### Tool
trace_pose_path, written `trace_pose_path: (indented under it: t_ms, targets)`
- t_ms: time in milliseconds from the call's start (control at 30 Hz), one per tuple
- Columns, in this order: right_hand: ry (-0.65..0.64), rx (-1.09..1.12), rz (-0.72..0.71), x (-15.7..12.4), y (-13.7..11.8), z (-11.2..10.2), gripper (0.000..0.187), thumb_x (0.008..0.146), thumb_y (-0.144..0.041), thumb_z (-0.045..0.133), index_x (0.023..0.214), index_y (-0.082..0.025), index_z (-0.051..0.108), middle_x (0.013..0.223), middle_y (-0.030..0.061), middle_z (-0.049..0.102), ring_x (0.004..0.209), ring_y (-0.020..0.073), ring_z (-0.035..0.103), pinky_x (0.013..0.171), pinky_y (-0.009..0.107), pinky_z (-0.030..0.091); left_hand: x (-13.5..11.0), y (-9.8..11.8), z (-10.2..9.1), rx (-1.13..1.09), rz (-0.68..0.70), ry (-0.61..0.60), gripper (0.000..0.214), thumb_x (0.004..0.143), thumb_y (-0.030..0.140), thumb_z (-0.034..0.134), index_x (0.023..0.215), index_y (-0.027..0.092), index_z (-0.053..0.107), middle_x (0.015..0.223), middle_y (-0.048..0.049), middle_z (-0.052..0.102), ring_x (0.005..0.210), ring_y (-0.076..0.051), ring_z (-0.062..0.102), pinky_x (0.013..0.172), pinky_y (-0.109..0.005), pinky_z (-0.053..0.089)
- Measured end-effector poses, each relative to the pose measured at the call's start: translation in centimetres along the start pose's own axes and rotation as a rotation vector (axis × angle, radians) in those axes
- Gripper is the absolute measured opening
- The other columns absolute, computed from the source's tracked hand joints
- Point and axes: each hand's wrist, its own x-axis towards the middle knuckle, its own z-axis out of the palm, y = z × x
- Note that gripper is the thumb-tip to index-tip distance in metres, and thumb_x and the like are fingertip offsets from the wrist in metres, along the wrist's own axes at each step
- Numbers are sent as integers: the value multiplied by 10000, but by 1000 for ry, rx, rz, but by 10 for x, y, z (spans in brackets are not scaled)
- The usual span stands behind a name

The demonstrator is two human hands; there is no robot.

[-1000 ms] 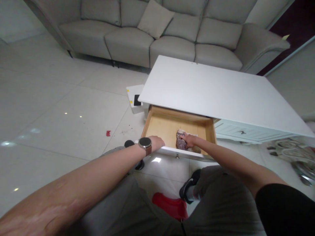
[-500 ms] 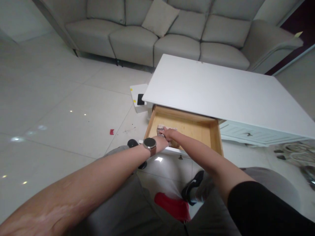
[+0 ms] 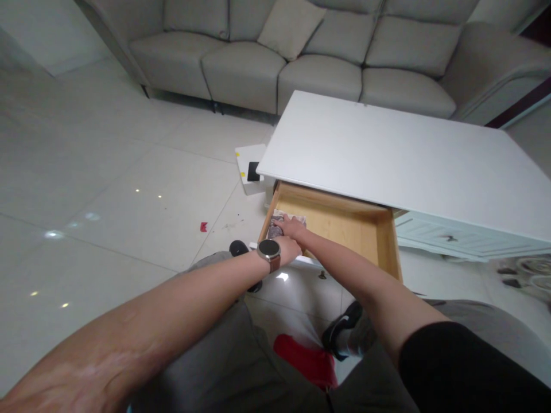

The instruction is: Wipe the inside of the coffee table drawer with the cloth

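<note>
A patterned brown-and-white cloth [image 3: 276,230] lies bunched in the left front corner of the pulled-out wooden drawer [image 3: 340,226]. On top of it is my right hand [image 3: 293,227], its fingers closed on the fabric and pressing down. My left hand [image 3: 293,248], below a wristwatch, is just inside the drawer's white front, close against the right hand. Its fingers are mostly hidden, so its grip is unclear.
The drawer belongs to a white coffee table [image 3: 387,149]. Behind stands a grey sofa [image 3: 241,71]. Left of the table is a white box [image 3: 249,152] with a black flat object [image 3: 253,171] on it. A red scrap [image 3: 204,227] lies on the tiled floor; a red stool [image 3: 303,358] is below me.
My right hand and the cloth have shifted toward the drawer's left side, and the cloth is spread a little flatter. The camera view has turned slightly left.
</note>
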Motion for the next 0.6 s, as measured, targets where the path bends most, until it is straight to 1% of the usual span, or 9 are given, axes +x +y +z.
trace_pose_path:
  t_ms: [67,133,200,300,333,400,500,533,600]
  targets:
    - [73,-8,43,1,7,-5,681,907,-399,646,1542,-428,399,1607,110,351,1342,409,424,992,554,459,-3,4,-6,68,-35,-31,288,966,123,508,1048,127,784,1109,-187,763,1054,-286,709,950,-385,518]
    - [116,-5,95,6,14,-11,624,952,-368,582,1547,-417,400,1593,119,372,1366,410,402,1011,563,442,-6,8,-12,123,-46,-92,315,980,153,495,1126,150,774,1183,-192,744,1087,-297,706,932,-386,529]
    - [136,21,148,13,19,-16,560,1009,-353,471,1560,-411,385,1617,116,345,1390,398,383,1035,568,424,-8,11,-18,138,-43,-154,317,977,188,513,1163,178,769,1207,-189,737,1106,-315,701,909,-395,541]
    - [116,19,193,21,27,-23,593,1028,-347,407,1607,-411,296,1672,120,252,1393,395,401,1051,560,421,-8,12,-22,104,-58,-170,288,950,218,562,1132,182,781,1167,-195,746,1096,-335,704,880,-406,554]
    - [107,-3,194,22,31,-25,617,1023,-345,412,1621,-405,269,1671,131,256,1376,397,432,1048,548,429,-8,12,-22,98,-62,-166,278,940,216,573,1117,183,785,1153,-194,750,1086,-334,707,873,-404,556]
    - [93,-45,187,23,41,-27,653,1007,-347,445,1631,-379,259,1623,161,344,1315,392,514,1026,512,458,-8,12,-22,103,-62,-155,276,929,203,578,1108,193,788,1138,-185,755,1071,-322,711,864,-393,558]
    - [97,-59,172,18,64,-26,660,978,-350,512,1611,-337,328,1522,169,471,1255,359,583,1023,456,480,-9,12,-23,127,-58,-161,305,936,190,553,1139,216,779,1151,-162,757,1072,-298,710,858,-369,555]
    - [99,-56,174,14,74,-24,667,966,-343,537,1604,-328,343,1519,171,471,1254,350,589,1033,444,477,-9,12,-23,133,-60,-162,313,941,188,542,1145,219,777,1157,-157,757,1077,-293,709,858,-361,553]
    - [99,-52,208,5,97,-18,718,931,-324,596,1602,-317,341,1562,186,406,1262,350,589,1049,442,471,-10,12,-23,146,-63,-172,330,948,179,523,1160,219,773,1173,-156,753,1089,-291,705,857,-354,549]
